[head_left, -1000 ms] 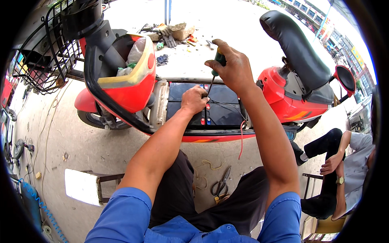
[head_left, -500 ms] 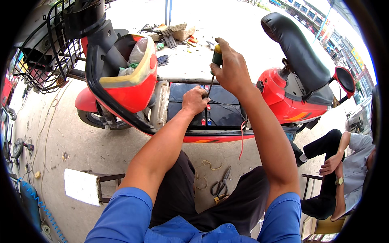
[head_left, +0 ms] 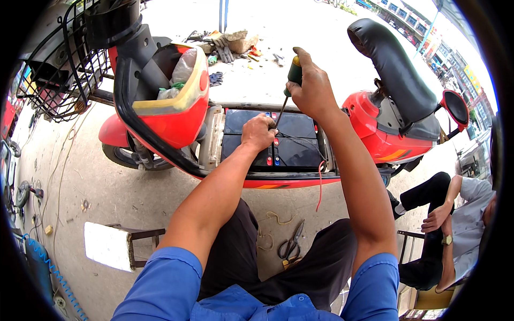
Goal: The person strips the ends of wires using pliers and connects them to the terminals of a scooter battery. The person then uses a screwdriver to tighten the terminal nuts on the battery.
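While batteries (head_left: 300, 152) sit in scooter (head_left: 171, 124) | concrete floor (head_left: 128, 195), scissors (head_left: 292, 243) | buildings (head_left: 400, 17) beyond

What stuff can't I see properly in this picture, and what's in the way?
All in the head view:
- Tip of the screwdriver: hidden by the fingers of the left hand.
- Top of the steering column: cut off by the upper edge.
- Part of the seated person: cut off by the dark round rim on the right.
- Details of the far buildings: too small.
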`<state>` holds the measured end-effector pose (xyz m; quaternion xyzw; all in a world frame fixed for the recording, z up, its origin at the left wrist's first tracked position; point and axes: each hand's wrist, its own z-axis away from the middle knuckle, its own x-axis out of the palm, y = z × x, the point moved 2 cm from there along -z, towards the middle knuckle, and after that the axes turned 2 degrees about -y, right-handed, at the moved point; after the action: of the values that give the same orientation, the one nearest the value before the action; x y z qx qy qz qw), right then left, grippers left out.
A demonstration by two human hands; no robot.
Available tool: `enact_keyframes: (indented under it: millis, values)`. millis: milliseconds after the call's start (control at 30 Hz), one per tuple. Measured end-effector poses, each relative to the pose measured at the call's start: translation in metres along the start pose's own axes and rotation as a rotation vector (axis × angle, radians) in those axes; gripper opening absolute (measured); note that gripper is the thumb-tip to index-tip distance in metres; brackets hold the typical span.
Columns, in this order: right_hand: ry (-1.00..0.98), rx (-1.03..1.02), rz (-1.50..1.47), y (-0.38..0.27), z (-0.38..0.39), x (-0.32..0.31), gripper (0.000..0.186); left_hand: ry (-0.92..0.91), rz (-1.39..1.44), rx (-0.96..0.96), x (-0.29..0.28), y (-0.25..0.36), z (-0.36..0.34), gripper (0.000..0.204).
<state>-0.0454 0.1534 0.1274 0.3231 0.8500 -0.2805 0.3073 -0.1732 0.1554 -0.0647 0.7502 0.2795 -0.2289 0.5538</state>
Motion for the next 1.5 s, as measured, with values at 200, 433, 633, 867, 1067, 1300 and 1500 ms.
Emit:
enact_keyframes:
  millis: [200, 433, 633, 867, 1067, 1300, 1500]
  values:
    - [-0.039, 0.000, 0.056, 0.006, 0.001, -0.002, 0.071, 0.004, 0.004, -0.004, 0.000, -0.001, -0.001, 0.016]
    - [0.002, -0.028, 0.065, 0.002, 0.000, -0.002, 0.072, 0.002, -0.016, -0.011, -0.003, 0.001, 0.001, 0.016]
    - [0.053, -0.020, 0.009, 0.013, -0.004, 0.002, 0.069, 0.018, -0.013, -0.005, 0.001, 0.002, -0.001, 0.016]
    - [0.003, 0.008, 0.041, 0.007, -0.004, 0.002, 0.061, 0.024, -0.025, -0.009, -0.002, -0.001, 0.000, 0.014]
    - [0.076, -0.004, -0.121, 0.021, -0.005, 0.003, 0.064, 0.027, -0.005, 0.018, 0.001, 0.002, -0.001, 0.014]
    - [0.053, -0.003, -0.098, 0.012, -0.004, -0.001, 0.058, 0.055, 0.008, 0.045, 0.001, -0.007, -0.002, 0.015]
    - [0.082, -0.002, -0.198, 0.019, -0.007, 0.005, 0.057, 0.058, 0.029, 0.041, 0.002, -0.004, -0.002, 0.014]
